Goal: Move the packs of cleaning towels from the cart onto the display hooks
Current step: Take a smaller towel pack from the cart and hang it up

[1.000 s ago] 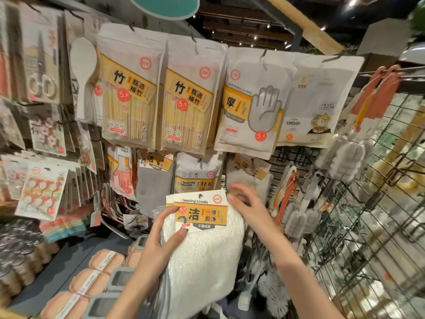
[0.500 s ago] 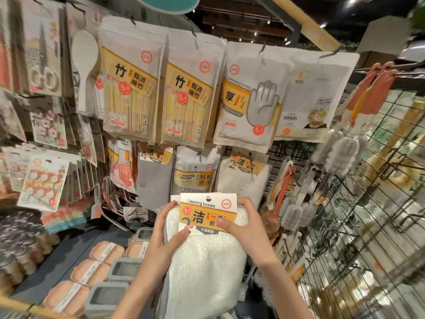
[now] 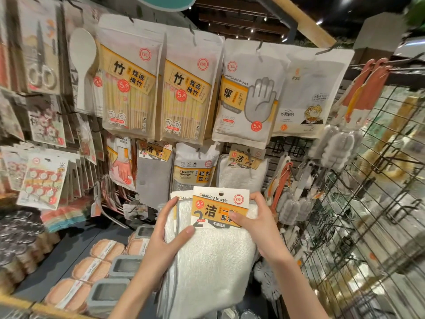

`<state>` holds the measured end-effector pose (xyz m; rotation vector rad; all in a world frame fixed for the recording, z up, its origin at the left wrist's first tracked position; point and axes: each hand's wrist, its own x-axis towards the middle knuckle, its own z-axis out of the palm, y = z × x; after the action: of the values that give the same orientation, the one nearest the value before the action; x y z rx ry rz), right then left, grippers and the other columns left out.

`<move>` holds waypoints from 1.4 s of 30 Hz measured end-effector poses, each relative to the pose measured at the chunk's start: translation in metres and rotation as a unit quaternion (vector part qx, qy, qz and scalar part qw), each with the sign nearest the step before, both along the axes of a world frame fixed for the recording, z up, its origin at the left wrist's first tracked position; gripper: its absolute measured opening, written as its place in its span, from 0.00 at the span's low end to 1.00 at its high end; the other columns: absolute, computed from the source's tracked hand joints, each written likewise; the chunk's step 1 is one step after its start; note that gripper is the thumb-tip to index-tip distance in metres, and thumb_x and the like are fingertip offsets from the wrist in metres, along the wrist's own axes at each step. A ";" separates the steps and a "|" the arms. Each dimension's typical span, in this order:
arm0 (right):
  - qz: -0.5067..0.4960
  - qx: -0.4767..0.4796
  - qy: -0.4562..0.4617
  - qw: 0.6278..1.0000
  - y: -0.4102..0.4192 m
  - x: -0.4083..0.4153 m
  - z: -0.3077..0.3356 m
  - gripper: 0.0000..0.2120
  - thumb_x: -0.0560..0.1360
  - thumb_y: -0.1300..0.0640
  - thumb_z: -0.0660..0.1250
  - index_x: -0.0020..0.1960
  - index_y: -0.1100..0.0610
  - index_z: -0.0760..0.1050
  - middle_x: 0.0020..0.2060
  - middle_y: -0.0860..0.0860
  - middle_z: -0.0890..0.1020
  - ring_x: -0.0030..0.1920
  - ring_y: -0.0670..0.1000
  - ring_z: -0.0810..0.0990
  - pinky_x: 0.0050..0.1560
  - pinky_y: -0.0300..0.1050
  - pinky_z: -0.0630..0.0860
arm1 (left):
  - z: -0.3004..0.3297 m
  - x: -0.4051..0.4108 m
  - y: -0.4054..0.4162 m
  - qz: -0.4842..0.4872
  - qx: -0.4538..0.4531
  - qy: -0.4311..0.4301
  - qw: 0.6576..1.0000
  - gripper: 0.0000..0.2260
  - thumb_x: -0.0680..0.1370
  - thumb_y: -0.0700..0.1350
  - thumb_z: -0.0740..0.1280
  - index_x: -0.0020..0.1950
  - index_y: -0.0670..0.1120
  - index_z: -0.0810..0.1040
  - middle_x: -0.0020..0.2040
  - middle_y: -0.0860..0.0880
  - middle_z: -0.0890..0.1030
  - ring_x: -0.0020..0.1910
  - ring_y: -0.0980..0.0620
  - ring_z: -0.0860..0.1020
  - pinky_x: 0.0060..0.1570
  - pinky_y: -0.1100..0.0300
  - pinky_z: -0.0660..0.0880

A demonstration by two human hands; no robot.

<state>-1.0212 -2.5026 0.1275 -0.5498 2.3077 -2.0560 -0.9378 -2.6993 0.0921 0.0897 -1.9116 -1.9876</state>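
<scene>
Both hands have shifted since a second ago: the right hand [image 3: 257,224] was flat behind the card then, and now it has come round to the right edge of the pack of cleaning towels [image 3: 213,254]. The pack has gone up a little too, and its card top [image 3: 220,203] now sits just under the packs that hang on the wall.

The right hand's grip is narrow. Its thumb lies on the front of the card and its fingers curl round the back, so it pinches the card and the towel edge. The wrist bends up and the arm runs down to the lower right of the frame.

The left hand [image 3: 165,238] holds the left side of the pack. Its grip is wider: the thumb presses on the front of the white towel, and the fingers reach up behind the left edge. That arm comes up from the bottom middle of the frame.

A second card top [image 3: 181,196] peeks out behind the first one, on its left, so more than one pack is in the hands.

The pack is in the middle of the frame, low down. Right above it hangs another towel pack [image 3: 241,173] of the same kind, and to the left of that a cleaning sponge pack [image 3: 195,169]. Higher up hang chopstick packs [image 3: 131,81] and a disposable gloves pack [image 3: 248,93]. A wire rack [image 3: 368,203] fills the right side.
</scene>
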 end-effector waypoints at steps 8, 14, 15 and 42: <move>0.004 -0.011 -0.003 1.000 0.006 -0.004 -0.002 0.16 0.71 0.64 0.72 0.47 0.46 0.71 0.48 0.46 0.84 0.50 0.49 0.83 0.52 0.46 0.80 | -0.001 0.002 0.000 -0.014 0.001 -0.015 1.000 0.24 0.71 0.55 0.66 0.66 0.68 0.66 0.56 0.84 0.65 0.54 0.86 0.61 0.55 0.66 0.63; 0.011 -0.027 -0.009 1.000 0.010 -0.007 -0.003 0.17 0.71 0.65 0.72 0.48 0.45 0.72 0.50 0.48 0.83 0.53 0.51 0.82 0.55 0.51 0.78 | 0.001 0.000 -0.001 -0.014 -0.004 -0.003 1.000 0.21 0.74 0.53 0.62 0.67 0.64 0.67 0.63 0.75 0.65 0.59 0.82 0.62 0.60 0.65 0.63; 0.011 -0.031 -0.011 0.999 0.011 -0.007 -0.002 0.17 0.71 0.65 0.71 0.48 0.44 0.72 0.50 0.48 0.83 0.53 0.51 0.82 0.55 0.50 0.78 | 0.001 0.000 -0.001 -0.013 -0.003 -0.002 1.000 0.20 0.75 0.53 0.62 0.67 0.64 0.67 0.64 0.74 0.66 0.59 0.82 0.62 0.60 0.66 0.64; -0.135 -0.006 0.072 0.988 0.005 -0.035 0.004 0.30 0.67 0.66 0.75 0.61 0.45 0.67 0.54 0.33 0.69 0.50 0.20 0.66 0.42 0.20 0.68 | 0.001 -0.014 -0.014 0.037 0.012 0.011 0.999 0.21 0.79 0.42 0.64 0.63 0.66 0.69 0.53 0.78 0.73 0.53 0.79 0.70 0.45 0.80 0.67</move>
<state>-1.0559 -2.4973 0.1313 -0.4197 2.5821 -2.2101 -0.9522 -2.7137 0.0928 0.1426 -1.8438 -1.9564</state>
